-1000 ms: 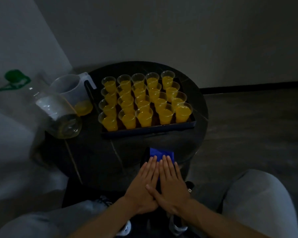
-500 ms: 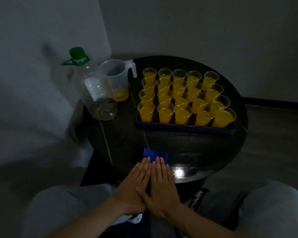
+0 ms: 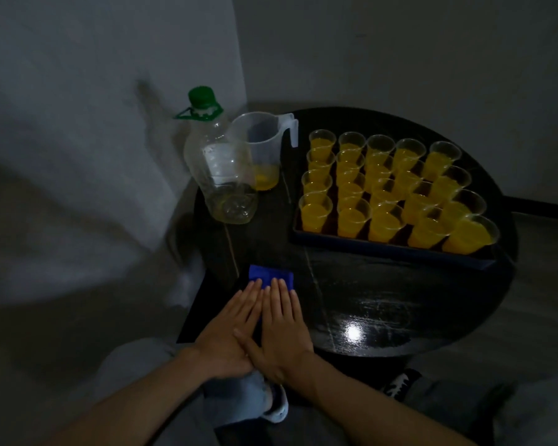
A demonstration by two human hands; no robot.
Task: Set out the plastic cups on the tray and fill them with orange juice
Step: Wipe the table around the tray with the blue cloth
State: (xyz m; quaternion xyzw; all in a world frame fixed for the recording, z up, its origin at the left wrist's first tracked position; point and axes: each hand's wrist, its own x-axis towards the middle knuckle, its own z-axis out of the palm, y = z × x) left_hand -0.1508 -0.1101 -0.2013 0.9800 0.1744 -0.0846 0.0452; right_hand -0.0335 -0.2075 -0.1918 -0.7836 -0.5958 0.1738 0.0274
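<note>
Several clear plastic cups (image 3: 386, 220) filled with orange juice stand in rows on a dark tray (image 3: 384, 248) at the right of the round black table (image 3: 384, 304). My left hand (image 3: 229, 329) and my right hand (image 3: 282, 329) lie flat side by side, fingers straight, on a blue cloth (image 3: 271, 276) at the table's near edge. Both hands are well short of the tray and hold nothing.
A nearly empty clear bottle (image 3: 221, 169) with a green cap stands at the table's left edge. Beside it is a clear jug (image 3: 264, 149) with a little juice at the bottom. Walls close in behind and at left. My knees are below the table's edge.
The view has swung left, so the table and tray now sit further right in the frame. My hands have stayed flat on the blue cloth.
</note>
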